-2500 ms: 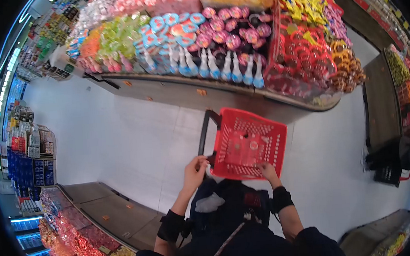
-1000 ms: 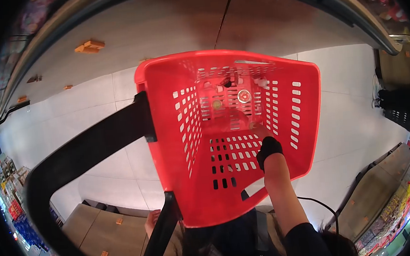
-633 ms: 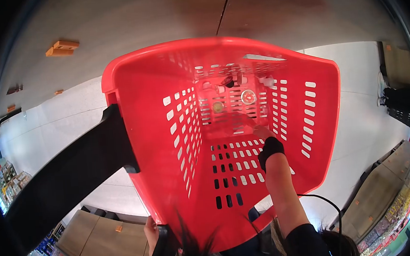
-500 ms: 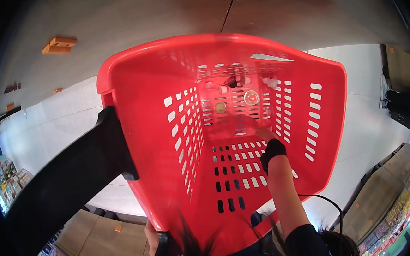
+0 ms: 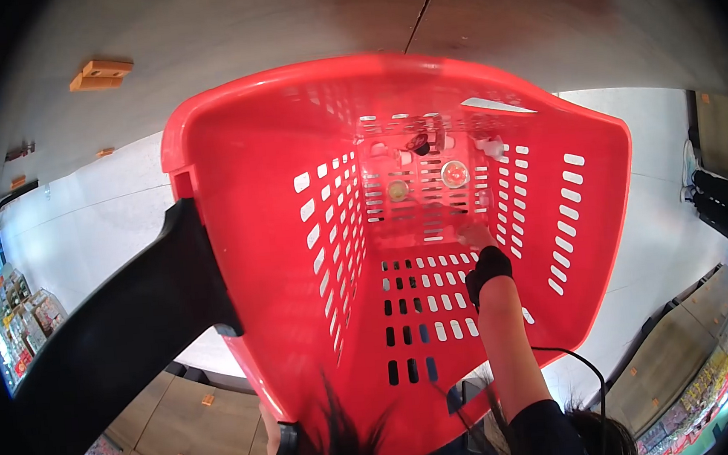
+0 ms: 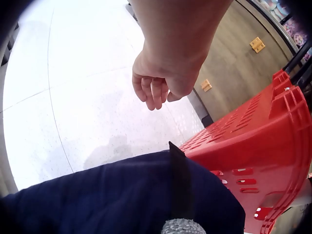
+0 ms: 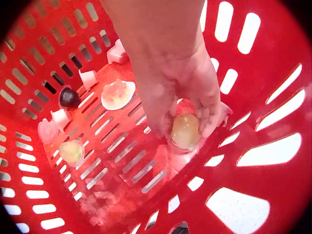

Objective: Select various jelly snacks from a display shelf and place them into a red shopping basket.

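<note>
A deep red shopping basket with slotted walls fills the middle of the head view. My right hand reaches down to its floor, thumb and fingers pinching a small pale yellow jelly cup. Beside it on the basket floor lie another yellowish jelly cup, a dark one, a round white-rimmed one with pink on top and several pink-and-white pieces. Outside the basket, my left hand hangs with loosely curled fingers and holds nothing. In the head view the basket mostly hides it.
The basket's black handle sticks out to the left. A brown display stand rises just beyond the basket, with another low cabinet behind at lower left. White floor shows on both sides. A black cable loops by my right arm.
My right hand has gone from the basket's near rim down to its floor. The head view has come much closer over the basket. The left hand has moved from beside the handle to lower left.
</note>
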`<state>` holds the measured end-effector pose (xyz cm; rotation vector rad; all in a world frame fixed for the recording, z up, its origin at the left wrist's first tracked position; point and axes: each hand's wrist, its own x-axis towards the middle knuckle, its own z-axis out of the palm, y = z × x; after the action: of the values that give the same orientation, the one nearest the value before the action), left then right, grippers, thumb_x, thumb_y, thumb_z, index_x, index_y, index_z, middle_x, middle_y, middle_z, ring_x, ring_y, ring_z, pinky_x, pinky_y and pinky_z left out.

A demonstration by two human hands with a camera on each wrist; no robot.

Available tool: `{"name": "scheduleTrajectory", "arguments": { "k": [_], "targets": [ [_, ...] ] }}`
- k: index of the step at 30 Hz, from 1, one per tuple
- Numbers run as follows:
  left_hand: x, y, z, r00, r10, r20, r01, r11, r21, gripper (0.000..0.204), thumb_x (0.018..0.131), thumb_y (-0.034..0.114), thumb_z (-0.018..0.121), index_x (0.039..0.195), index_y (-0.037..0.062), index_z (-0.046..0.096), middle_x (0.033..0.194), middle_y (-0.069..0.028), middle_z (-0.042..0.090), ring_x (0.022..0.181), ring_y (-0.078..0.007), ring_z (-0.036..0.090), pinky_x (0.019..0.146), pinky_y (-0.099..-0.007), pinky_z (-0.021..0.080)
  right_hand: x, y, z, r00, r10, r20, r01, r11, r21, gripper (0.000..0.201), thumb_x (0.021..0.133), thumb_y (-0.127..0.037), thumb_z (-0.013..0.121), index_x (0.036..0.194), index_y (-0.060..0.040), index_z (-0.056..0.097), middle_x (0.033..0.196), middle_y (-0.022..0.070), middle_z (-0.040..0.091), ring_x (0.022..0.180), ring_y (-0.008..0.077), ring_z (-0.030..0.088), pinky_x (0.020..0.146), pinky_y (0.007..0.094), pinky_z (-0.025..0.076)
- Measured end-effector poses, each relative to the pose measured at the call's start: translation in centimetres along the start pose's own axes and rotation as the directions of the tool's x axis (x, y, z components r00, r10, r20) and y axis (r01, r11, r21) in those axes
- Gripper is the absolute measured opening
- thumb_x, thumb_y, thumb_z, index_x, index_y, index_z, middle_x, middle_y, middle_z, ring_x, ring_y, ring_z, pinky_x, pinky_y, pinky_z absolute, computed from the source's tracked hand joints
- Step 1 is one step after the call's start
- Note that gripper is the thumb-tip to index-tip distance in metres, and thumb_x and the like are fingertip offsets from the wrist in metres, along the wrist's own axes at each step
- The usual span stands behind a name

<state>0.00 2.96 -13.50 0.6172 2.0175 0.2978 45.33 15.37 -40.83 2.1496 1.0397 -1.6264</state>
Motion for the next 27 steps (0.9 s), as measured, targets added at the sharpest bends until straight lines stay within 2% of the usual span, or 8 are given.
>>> {"name": "scheduleTrajectory", "arguments": {
  "k": [12,13,16,17,18,19,21,27],
  "targets": [
    [-9.8,6.3,-6.6,0.982,0.169,-0.083,-0.162,0.983,0.081,0.02,0.079,0.015,0.056,0.093,0.001,0.054,0.076,-0.0054,0.06,0.069,-0.0119,0.056,0.063,-0.0254,0.043,-5.2,-11.6,-4.1,0.987,0.046,-0.157,-0.05,0.999,-0.02,0.033,0.07,-0.034,0.054,0.097,-0.0156,0.061,0.091,0.0088,0.062,0.082,0.0219,0.061,0.071,0.031,0.047],
    [-10.9,7.1,-7.5,0.979,0.179,-0.096,-0.172,0.982,0.075,0.02,0.079,0.015,0.056,0.093,0.001,0.054,0.076,-0.0054,0.06,0.069,-0.0119,0.056,0.063,-0.0254,0.043,-0.7,-7.9,-2.9,0.984,-0.129,0.123,0.119,0.989,0.09,0.033,0.072,-0.033,0.053,0.094,-0.0096,0.061,0.087,0.0071,0.063,0.08,0.0185,0.059,0.071,0.0286,0.046],
    [-13.2,5.9,-9.9,0.959,0.256,-0.123,-0.28,0.921,-0.272,0.021,0.075,0.008,0.057,0.094,0.0009,0.054,0.076,-0.0065,0.061,0.068,-0.0114,0.057,0.063,-0.0252,0.044,2.2,-4.7,-0.3,0.987,-0.149,0.059,0.082,0.784,0.615,0.036,0.072,-0.031,0.053,0.094,-0.0032,0.058,0.086,0.0051,0.062,0.078,0.0157,0.057,0.069,0.0267,0.045],
    [-14.1,6.1,-10.9,0.931,0.323,-0.173,-0.344,0.932,-0.11,0.02,0.075,0.005,0.055,0.094,0.0009,0.054,0.076,-0.0068,0.061,0.069,-0.0111,0.056,0.063,-0.0252,0.044,-8.6,-12.5,-2.9,0.947,-0.261,-0.188,0.32,0.822,0.471,0.014,0.082,-0.006,0.045,0.078,0.0057,0.051,0.059,0.0121,0.054,0.041,0.019,0.047,0.038,0.0303,0.035],
    [-15.1,6.8,-11.9,0.895,0.391,-0.214,-0.388,0.92,0.056,0.019,0.074,0.003,0.054,0.093,0.0008,0.054,0.076,-0.0071,0.061,0.069,-0.0109,0.056,0.063,-0.0251,0.044,-16.2,-17.6,-5.9,0.997,-0.064,-0.031,0.061,0.559,0.827,0.014,0.084,-0.007,0.044,0.082,0.0054,0.05,0.061,0.0124,0.054,0.041,0.019,0.047,0.037,0.0296,0.035],
    [-17.1,10.2,-13.1,0.93,0.314,-0.192,-0.304,0.949,0.084,0.018,0.076,0.001,0.05,0.093,0.0005,0.055,0.077,-0.0086,0.061,0.069,-0.0112,0.057,0.062,-0.0245,0.044,-5.3,-9.6,-1.5,0.952,-0.206,-0.226,0.288,0.853,0.434,0.015,0.085,-0.009,0.044,0.082,0.0038,0.051,0.059,0.0111,0.053,0.042,0.0187,0.047,0.037,0.0302,0.036],
    [-19.2,11.9,-14.8,0.945,0.229,-0.235,-0.254,0.964,-0.081,0.015,0.08,0.005,0.051,0.094,0.0003,0.055,0.078,-0.0097,0.061,0.07,-0.0128,0.059,0.061,-0.0236,0.045,-16.9,-15.3,-5.5,0.923,-0.383,-0.047,0.281,0.584,0.762,0.018,0.084,-0.017,0.049,0.083,-0.0001,0.054,0.058,0.0075,0.054,0.042,0.0155,0.048,0.037,0.0277,0.037],
    [-24.9,16.3,-19.1,0.883,0.344,-0.318,-0.394,0.913,-0.105,0.014,0.082,0.009,0.052,0.092,-0.0001,0.055,0.078,-0.0099,0.062,0.07,-0.0155,0.061,0.063,-0.0251,0.048,-27.8,-19.6,-8.8,0.906,-0.33,-0.266,0.416,0.812,0.409,0.027,0.083,-0.027,0.049,0.088,-0.003,0.059,0.06,0.0033,0.059,0.041,0.0087,0.048,0.034,0.0222,0.034]
  ]
}}
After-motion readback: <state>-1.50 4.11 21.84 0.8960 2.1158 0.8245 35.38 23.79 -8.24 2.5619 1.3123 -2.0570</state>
